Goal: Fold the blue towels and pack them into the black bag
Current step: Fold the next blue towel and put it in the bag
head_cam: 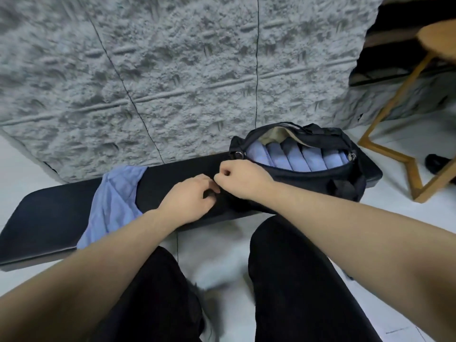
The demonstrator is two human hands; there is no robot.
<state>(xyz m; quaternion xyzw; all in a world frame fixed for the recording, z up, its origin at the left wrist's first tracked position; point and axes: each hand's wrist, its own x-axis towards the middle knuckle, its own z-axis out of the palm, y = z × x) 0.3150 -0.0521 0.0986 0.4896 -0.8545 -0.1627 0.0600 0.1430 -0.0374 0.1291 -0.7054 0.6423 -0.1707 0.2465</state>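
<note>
The black bag [320, 176] sits on the right end of a black bench [49, 218], its top unzipped. Several folded blue towels [296, 156] stand side by side inside it. One loose, crumpled blue towel [113, 201] lies draped over the bench to the left. My right hand [241, 177] is curled at the bag's left end, fingers pinching its dark fabric near the zip. My left hand [190, 196] is right beside it, fingers curled on the same end of the bag. What exactly each hand pinches is lost against the black.
A grey textured wall panel [148, 70] rises directly behind the bench. A wooden stool [394, 99] stands at the right on the white floor, with a dark shoe [436, 161] beyond it. My black-trousered legs [296, 280] are in front of the bench.
</note>
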